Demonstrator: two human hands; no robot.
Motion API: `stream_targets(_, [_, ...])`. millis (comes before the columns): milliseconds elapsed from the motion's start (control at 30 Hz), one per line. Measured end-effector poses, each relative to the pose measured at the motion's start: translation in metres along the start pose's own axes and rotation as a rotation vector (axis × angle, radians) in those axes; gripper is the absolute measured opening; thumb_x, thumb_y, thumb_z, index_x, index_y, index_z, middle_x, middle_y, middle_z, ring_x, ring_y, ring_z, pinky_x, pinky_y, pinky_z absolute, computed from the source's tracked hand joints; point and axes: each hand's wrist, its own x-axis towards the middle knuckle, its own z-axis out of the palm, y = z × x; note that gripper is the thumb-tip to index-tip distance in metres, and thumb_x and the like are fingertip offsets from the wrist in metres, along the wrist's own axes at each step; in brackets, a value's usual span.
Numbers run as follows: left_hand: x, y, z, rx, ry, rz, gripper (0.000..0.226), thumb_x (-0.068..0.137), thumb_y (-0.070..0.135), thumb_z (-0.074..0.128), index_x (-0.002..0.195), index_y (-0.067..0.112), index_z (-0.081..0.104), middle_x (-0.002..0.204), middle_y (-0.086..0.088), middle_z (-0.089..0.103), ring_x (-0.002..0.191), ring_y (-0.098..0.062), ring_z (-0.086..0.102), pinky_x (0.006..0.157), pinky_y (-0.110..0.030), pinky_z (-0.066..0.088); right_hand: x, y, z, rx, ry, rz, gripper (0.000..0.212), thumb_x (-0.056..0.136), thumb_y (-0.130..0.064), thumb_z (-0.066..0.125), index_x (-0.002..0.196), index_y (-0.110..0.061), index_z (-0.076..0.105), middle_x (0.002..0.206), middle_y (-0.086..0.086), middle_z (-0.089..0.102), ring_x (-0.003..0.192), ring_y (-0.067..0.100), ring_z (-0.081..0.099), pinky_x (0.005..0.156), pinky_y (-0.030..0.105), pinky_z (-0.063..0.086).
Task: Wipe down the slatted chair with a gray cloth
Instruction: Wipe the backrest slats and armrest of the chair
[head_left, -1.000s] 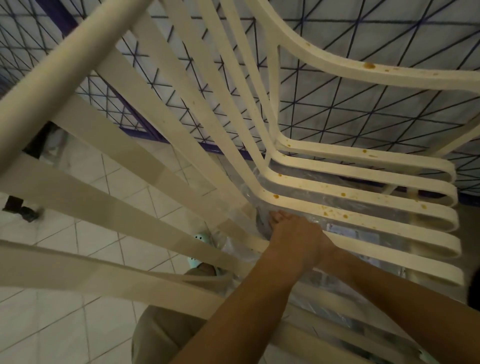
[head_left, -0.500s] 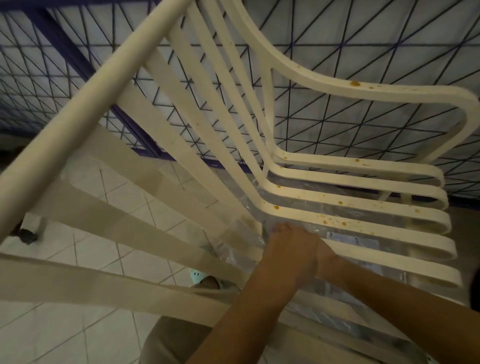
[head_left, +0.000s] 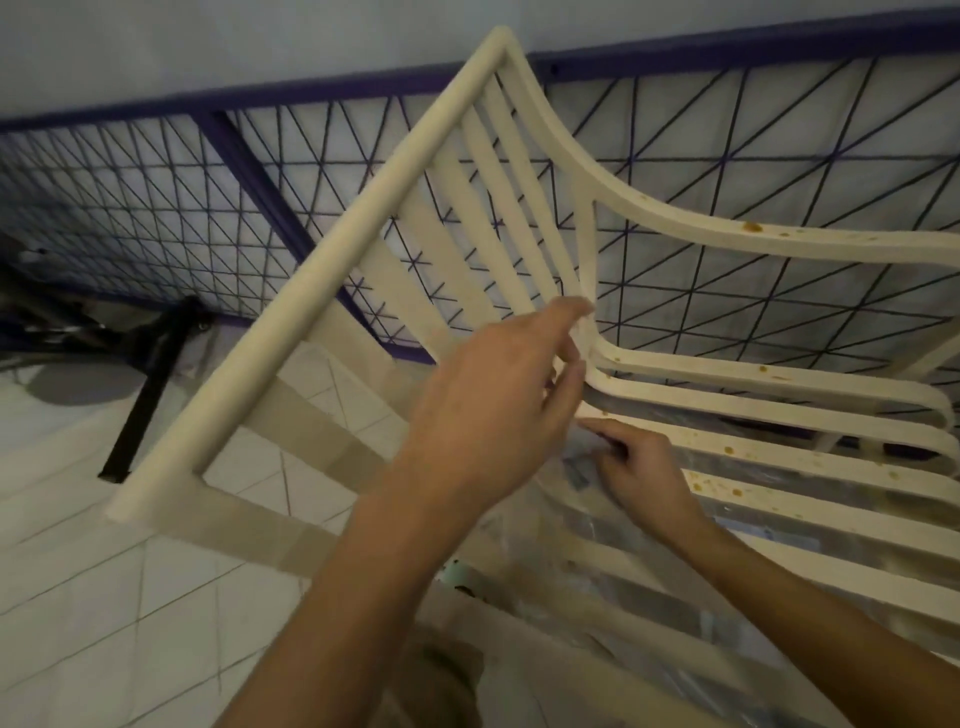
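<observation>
Head view: one camera, looking down over two bare forearms at the chair
Slatted chair (head_left: 306, 283): cream, filling the middle and right of the picture; its top rail runs diagonally up the left, and long back slats sweep down from it and bend into the seat slats on the right
Armrest (head_left: 779, 244): it curves off the far side of the backrest towards the right edge, with a brown blot on top
Left hand (head_left: 493, 415): up at the back edge of the seat, right where the slats bend; the fingers (head_left: 561, 318) are straight and loosely spread, gripping nothing, and the index tip reaches the narrow upright slat there
Right hand (head_left: 644, 473): lower down, on the seat slats just beside the left hand; the index finger (head_left: 602, 426) points along a slat and the other fingers are curled under, but I cannot tell whether they pinch anything
Gray cloth: a small grayish patch (head_left: 575, 467) sits just beside the right hand's knuckles, and I cannot tell if that is it
Brown spots (head_left: 729, 450): dotted along the seat slats towards the front edge
Plastic sheet (head_left: 779, 522): clear and crinkled, showing between the seat slats
Wire grid panel (head_left: 156, 208): dark purple, behind the chair
Tiled floor (head_left: 104, 597): pale, seen through the back slats, with a black stand leg (head_left: 140, 410) on it at the left
</observation>
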Motion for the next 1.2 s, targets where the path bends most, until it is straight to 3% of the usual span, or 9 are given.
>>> stream_targets(133, [0.013,-0.008,-0.062,0.052,0.221,-0.027,0.033,0.094,0.024,0.056,0.127,0.028,0.054,0.093,0.020,0.061,0.083,0.002,0.060,0.076,-0.023,0.053,-0.003,-0.056,-0.015,0.195,0.126,-0.173,0.042,0.090,-0.001,0.057,0.120,-0.030,0.057,0.106,-0.028,0.060,0.097,-0.021,0.054,0.079,0.000,0.041])
stream_targets(200, [0.026,-0.019,-0.086,0.118,0.251,-0.092,0.034,0.093,0.027,0.056,0.127,0.029,0.054,0.099,0.020,0.059,0.085,0.002,0.058,0.076,-0.016,0.046,0.000,-0.081,-0.012,0.263,0.125,-0.265,0.041,0.092,-0.001,0.057,0.126,-0.024,0.059,0.116,-0.021,0.063,0.107,-0.011,0.057,0.087,0.009,0.046])
stream_targets(300, [0.045,-0.042,-0.108,0.285,0.163,-0.190,0.038,0.093,0.029,0.057,0.130,0.025,0.053,0.121,0.005,0.059,0.099,-0.008,0.052,0.081,-0.025,0.039,0.012,-0.118,-0.002,0.340,0.130,-0.386,0.041,0.092,0.001,0.056,0.130,-0.012,0.059,0.130,-0.002,0.062,0.121,0.003,0.055,0.102,0.027,0.047])
stream_targets(433, [0.048,-0.064,-0.105,0.296,-0.066,-0.278,0.049,0.094,0.024,0.055,0.142,0.017,0.042,0.136,-0.008,0.049,0.113,-0.022,0.050,0.091,-0.035,0.038,0.034,-0.158,0.023,0.228,0.149,-0.587,0.048,0.086,0.010,0.055,0.131,-0.006,0.057,0.140,0.007,0.053,0.133,0.011,0.045,0.112,0.027,0.036])
stream_targets(500, [0.044,-0.067,-0.097,0.267,-0.074,-0.259,0.054,0.096,0.019,0.052,0.147,0.013,0.034,0.146,-0.008,0.041,0.128,-0.024,0.042,0.103,-0.033,0.032,0.040,-0.162,0.037,0.175,0.117,-0.648,0.050,0.085,0.013,0.053,0.133,-0.003,0.054,0.144,0.009,0.048,0.137,0.014,0.040,0.114,0.028,0.032])
stream_targets(633, [0.044,-0.070,-0.090,0.233,0.007,-0.261,0.056,0.096,0.008,0.048,0.149,0.012,0.031,0.151,-0.005,0.036,0.136,-0.021,0.035,0.109,-0.026,0.024,0.040,-0.128,0.048,0.066,0.110,-0.645,0.055,0.087,0.009,0.051,0.140,-0.006,0.046,0.149,0.004,0.040,0.140,0.009,0.034,0.115,0.026,0.030])
stream_targets(800, [0.043,-0.072,-0.090,0.193,0.040,-0.282,0.056,0.096,0.007,0.049,0.149,0.015,0.033,0.149,-0.002,0.039,0.133,-0.020,0.039,0.109,-0.028,0.028,0.022,-0.086,0.047,0.074,0.047,-0.427,0.052,0.092,0.003,0.051,0.141,-0.011,0.038,0.142,-0.013,0.036,0.129,-0.023,0.026,0.111,0.011,0.027])
stream_targets(1000, [0.043,-0.075,-0.090,0.158,0.057,-0.267,0.057,0.094,0.008,0.052,0.148,0.015,0.035,0.148,-0.003,0.041,0.131,-0.020,0.042,0.105,-0.028,0.032,0.034,-0.158,0.057,0.097,0.016,-0.477,0.057,0.101,-0.014,0.040,0.153,-0.017,0.017,0.161,-0.002,0.013,0.147,0.005,0.009,0.111,0.005,0.006])
stream_targets(1200, [0.044,-0.075,-0.092,0.139,0.055,-0.260,0.056,0.095,0.007,0.050,0.148,0.015,0.035,0.149,-0.003,0.039,0.133,-0.020,0.039,0.107,-0.028,0.029,0.040,-0.155,0.066,0.041,0.081,-0.544,0.055,0.103,-0.016,0.037,0.153,-0.021,0.013,0.162,-0.003,0.007,0.148,0.008,0.009,0.106,0.001,0.011])
